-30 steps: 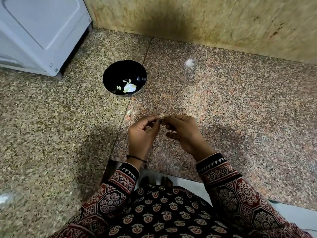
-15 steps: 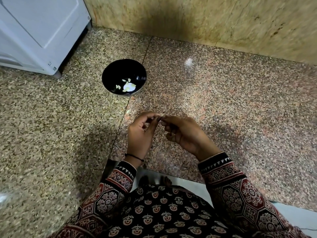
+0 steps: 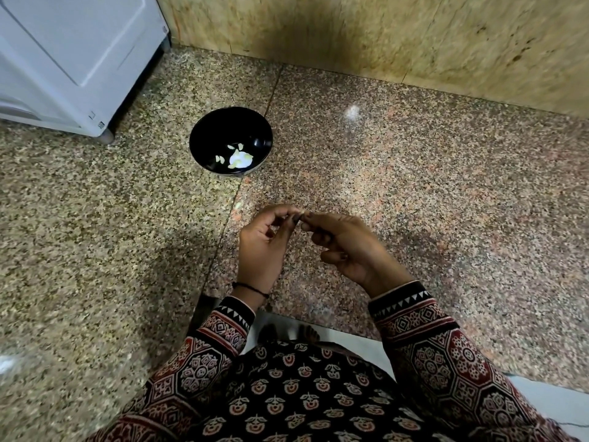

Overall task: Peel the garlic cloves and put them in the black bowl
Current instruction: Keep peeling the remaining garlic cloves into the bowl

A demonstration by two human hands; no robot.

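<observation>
Left hand (image 3: 261, 247) and right hand (image 3: 347, 247) meet fingertip to fingertip, both pinching a barely visible garlic clove (image 3: 300, 214) above the tabletop (image 3: 414, 186). The black bowl (image 3: 216, 129) lies far-left, nearer the left hand.

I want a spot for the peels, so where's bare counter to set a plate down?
Free: granite counter right of the black bowl, between wall and right hand; left of the left hand, in front of the white appliance. Crowded: from bowl to the garlic clove both hands pinch.
</observation>
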